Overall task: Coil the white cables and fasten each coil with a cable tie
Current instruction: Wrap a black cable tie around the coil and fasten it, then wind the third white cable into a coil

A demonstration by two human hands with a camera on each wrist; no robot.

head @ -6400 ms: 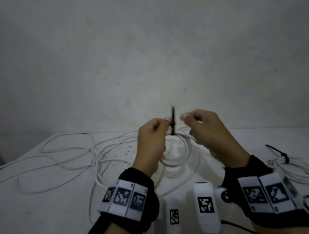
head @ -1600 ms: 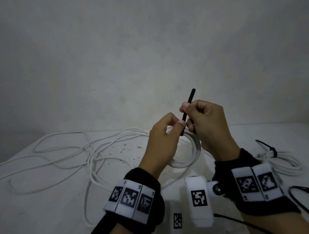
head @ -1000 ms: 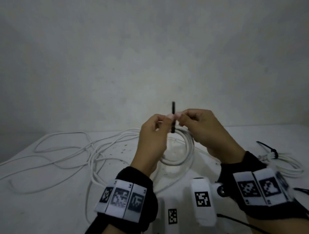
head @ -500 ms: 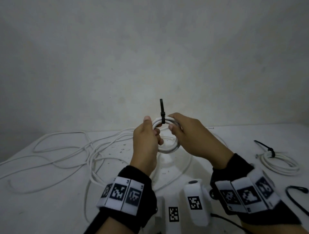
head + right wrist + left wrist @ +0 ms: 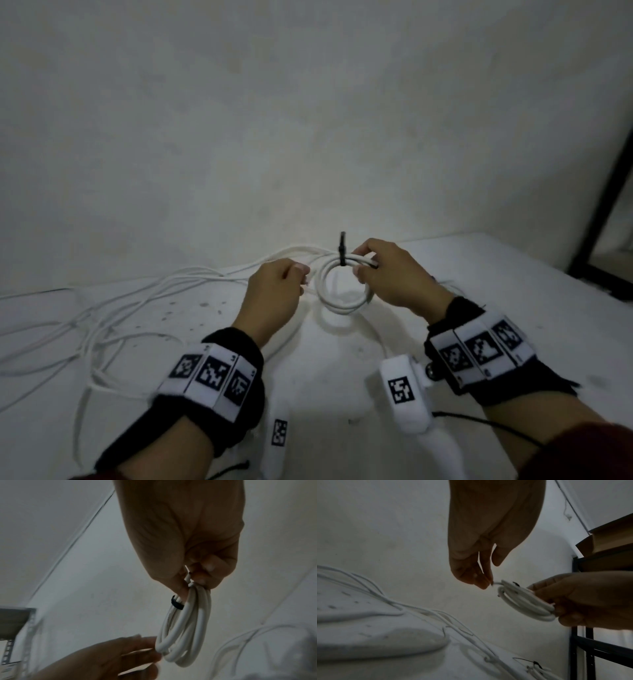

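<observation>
Pinching my tied coil (image 5: 343,287) at two o'clock with right hand (image 5: 394,277), left fingertips (image 5: 302,273) nipping its loose end at nine o'clock.

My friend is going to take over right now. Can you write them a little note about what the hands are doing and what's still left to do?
Right hand grips the coil at its top, held up off the table.
Left hand pinches the coil's loose cable end at its left side.
The black cable tie is already around the coil, its tail sticking up.
Another tied coil lies on the table in the left wrist view.
Left to do: put this coil down, then coil and tie the loose white cables spread on the left.
</observation>
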